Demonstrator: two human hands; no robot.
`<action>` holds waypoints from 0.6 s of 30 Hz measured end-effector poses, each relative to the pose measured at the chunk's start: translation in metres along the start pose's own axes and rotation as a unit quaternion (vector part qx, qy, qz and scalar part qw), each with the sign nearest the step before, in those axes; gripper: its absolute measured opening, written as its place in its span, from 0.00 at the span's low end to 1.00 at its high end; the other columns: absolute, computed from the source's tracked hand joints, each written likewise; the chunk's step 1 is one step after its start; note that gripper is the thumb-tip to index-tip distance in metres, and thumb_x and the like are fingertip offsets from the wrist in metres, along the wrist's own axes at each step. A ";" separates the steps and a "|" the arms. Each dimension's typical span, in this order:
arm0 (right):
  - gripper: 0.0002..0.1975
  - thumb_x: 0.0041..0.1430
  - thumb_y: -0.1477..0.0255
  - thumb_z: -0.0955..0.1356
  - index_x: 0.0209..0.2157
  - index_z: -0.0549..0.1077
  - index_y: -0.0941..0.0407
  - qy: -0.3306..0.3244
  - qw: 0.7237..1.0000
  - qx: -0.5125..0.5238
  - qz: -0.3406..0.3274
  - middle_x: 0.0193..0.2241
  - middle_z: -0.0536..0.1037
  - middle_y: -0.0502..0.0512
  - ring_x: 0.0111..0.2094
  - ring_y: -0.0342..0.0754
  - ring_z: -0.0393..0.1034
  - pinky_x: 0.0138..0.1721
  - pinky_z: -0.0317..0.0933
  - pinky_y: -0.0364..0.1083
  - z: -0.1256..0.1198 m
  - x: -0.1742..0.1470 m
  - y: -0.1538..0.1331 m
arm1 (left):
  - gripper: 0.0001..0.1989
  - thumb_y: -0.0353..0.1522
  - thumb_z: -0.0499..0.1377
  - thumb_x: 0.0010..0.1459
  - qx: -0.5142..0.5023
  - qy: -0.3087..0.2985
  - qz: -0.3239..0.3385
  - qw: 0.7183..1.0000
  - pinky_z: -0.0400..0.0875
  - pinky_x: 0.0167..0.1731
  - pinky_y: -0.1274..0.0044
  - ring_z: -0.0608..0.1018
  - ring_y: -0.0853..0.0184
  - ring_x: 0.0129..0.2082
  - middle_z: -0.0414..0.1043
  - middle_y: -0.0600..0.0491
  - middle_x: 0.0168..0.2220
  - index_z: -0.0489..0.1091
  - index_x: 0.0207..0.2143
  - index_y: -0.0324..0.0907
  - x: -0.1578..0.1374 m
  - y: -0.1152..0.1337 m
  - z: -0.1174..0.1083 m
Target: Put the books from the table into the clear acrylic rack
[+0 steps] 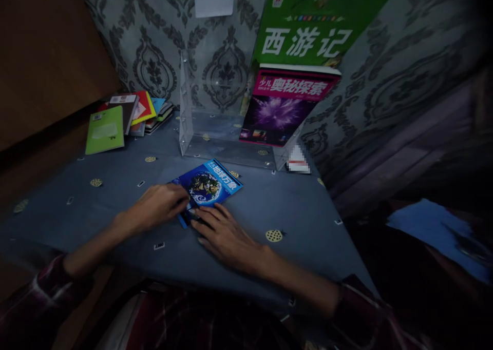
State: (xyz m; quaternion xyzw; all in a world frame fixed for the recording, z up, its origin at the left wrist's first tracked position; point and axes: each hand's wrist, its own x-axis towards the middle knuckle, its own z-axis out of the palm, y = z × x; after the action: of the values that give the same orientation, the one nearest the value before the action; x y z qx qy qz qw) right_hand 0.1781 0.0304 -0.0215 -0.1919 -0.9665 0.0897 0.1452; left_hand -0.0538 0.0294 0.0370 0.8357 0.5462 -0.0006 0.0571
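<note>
A thin blue book [208, 186] with the Earth and white Chinese characters on its cover lies tilted on the tablecloth in front of me. My left hand [164, 201] is at the book's left edge, its fingers curled closed over that side; their tips are partly hidden. Across the book's lower right edge, my right hand [227, 234] rests with its fingers stretched out and slightly apart. Behind the book stands a clear acrylic rack [227, 147]. A magenta and purple book [279, 111] leans in its right part, in front of a large green book [304, 37].
At the back left is a loose pile of books, with a lime green book [106, 129] and a yellow and red one [144, 106]. A small blurred white item [298, 161] sits beside the rack. Blue cloth [431, 232] lies off to the right, beyond the patterned tablecloth [308, 221].
</note>
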 end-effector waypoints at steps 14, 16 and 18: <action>0.17 0.72 0.66 0.63 0.57 0.73 0.54 0.064 0.985 0.039 0.153 0.58 0.75 0.60 0.64 0.55 0.62 0.66 0.52 0.67 -0.005 -0.007 0.017 | 0.21 0.44 0.58 0.60 -0.168 0.063 -0.180 0.967 0.70 0.38 0.72 0.80 0.55 0.41 0.81 0.46 0.39 0.75 0.46 0.39 0.094 -0.040 0.023; 0.17 0.72 0.65 0.63 0.57 0.73 0.55 0.072 0.984 0.043 0.154 0.58 0.75 0.61 0.64 0.55 0.61 0.66 0.52 0.66 -0.004 -0.008 0.018 | 0.20 0.46 0.60 0.55 -0.295 0.050 -0.177 0.938 0.70 0.34 0.74 0.79 0.57 0.35 0.80 0.49 0.31 0.77 0.36 0.38 0.100 -0.047 0.026; 0.18 0.72 0.65 0.63 0.57 0.73 0.55 0.085 0.983 0.050 0.155 0.59 0.74 0.62 0.65 0.55 0.61 0.67 0.51 0.65 -0.002 -0.009 0.019 | 0.20 0.47 0.63 0.50 -0.424 0.054 -0.173 0.887 0.70 0.30 0.75 0.79 0.59 0.30 0.79 0.51 0.27 0.77 0.30 0.38 0.101 -0.048 0.030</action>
State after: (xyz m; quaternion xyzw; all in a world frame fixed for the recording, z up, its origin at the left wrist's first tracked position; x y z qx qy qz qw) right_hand 0.1934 0.0446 -0.0262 -0.3390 -0.9034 0.1429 0.2202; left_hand -0.0549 0.1378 -0.0042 0.6225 0.6327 0.2662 0.3759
